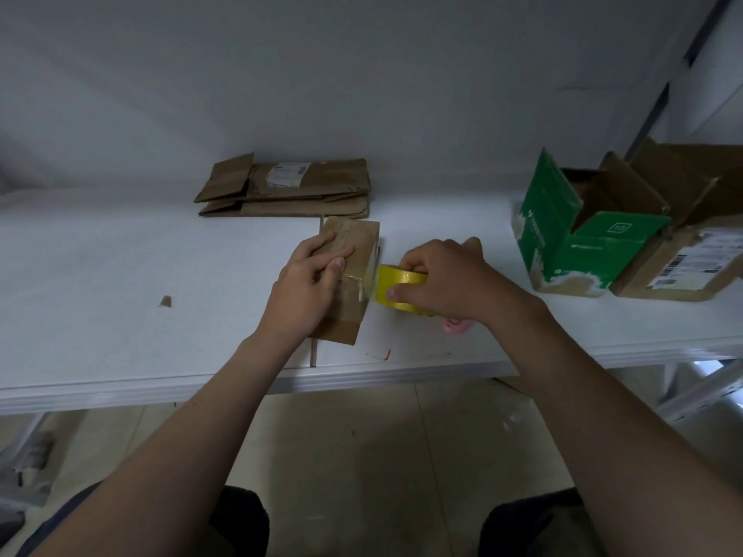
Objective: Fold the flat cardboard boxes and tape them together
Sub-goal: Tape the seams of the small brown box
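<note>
Right grip [436, 277] closed round yellow tape roll [396, 289], pulling tape taut; left hand [311, 275] lies flat, holding nothing, pinning tape end to small folded cardboard box [349, 251] mid-counter [120, 315]; flat boxes [289, 186] wait behind

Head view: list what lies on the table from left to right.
Cardboard scrap → flat boxes → small box under the left hand → tape roll in the right hand → green box → brown box.
</note>
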A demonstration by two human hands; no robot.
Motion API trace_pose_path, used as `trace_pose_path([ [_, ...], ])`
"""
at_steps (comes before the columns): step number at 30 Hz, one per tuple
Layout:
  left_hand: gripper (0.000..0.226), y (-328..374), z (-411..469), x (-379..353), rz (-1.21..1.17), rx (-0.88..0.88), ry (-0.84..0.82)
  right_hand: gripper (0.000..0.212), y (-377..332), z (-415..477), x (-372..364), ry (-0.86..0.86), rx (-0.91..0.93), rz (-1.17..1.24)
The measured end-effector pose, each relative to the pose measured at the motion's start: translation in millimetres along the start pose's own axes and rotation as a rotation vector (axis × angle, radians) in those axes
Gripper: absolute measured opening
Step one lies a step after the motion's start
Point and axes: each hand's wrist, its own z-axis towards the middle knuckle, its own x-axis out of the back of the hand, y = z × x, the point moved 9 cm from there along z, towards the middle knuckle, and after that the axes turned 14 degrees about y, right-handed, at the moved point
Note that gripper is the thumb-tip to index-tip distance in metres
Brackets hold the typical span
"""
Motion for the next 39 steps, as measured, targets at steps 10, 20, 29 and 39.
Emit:
trace_pose_path([
  [10,0.040,-2,-2,0,-0.021,0.082,0.020,0.037,-23,4,-5,0.085,0.018,-0.092],
  [20,0.082,-1,-3,9,0.125,0.112,0.066,0.046,-8,4,0,-0.008,-0.061,0.049],
  [29,0.100,43,26,28,0.142,-0.028,0.113,0.044,-10,2,30,-0.044,-0.105,0.065],
  [39,0.098,143,33,15,0.283,-0.456,-0.464,0.122,-50,-8,61,-0.002,0.124,0.440],
])
